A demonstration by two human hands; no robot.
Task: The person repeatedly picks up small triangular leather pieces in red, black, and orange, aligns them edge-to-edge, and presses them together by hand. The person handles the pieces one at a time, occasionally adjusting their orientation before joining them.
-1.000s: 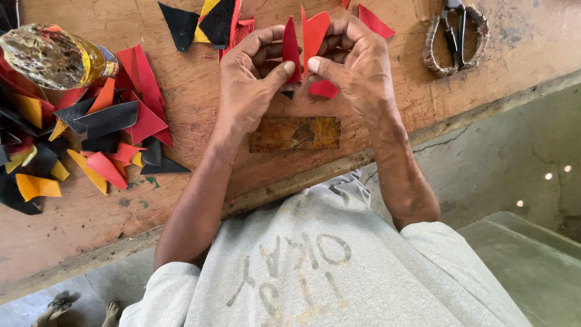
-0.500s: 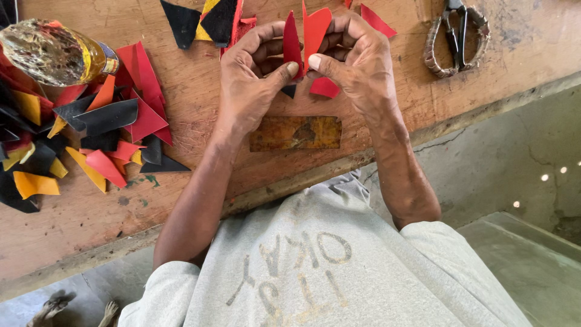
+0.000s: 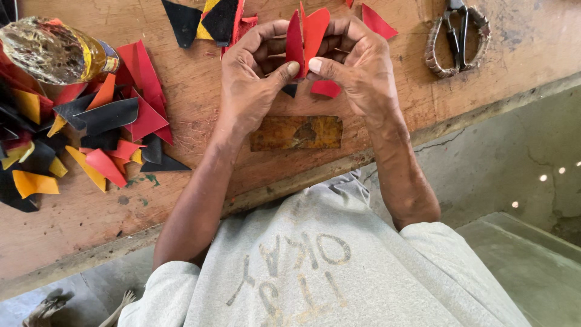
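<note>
Far left of the brown plate (image 3: 296,132) a bottle (image 3: 54,51) lies on a heap of scraps (image 3: 91,130), red, black and yellow. Just above the plate my left hand (image 3: 251,82) pinches the dark red piece (image 3: 295,42) with thumb and fingers, and my right hand (image 3: 357,69) grips the brighter red piece (image 3: 316,30) against it, both pieces held upright over the worktop (image 3: 200,79). To do this well, I judge, the edges should line up flush before I press, thumbs close to the seam so nothing slips. Scissors (image 3: 457,36) lie well right of the plate, untouched.
</note>
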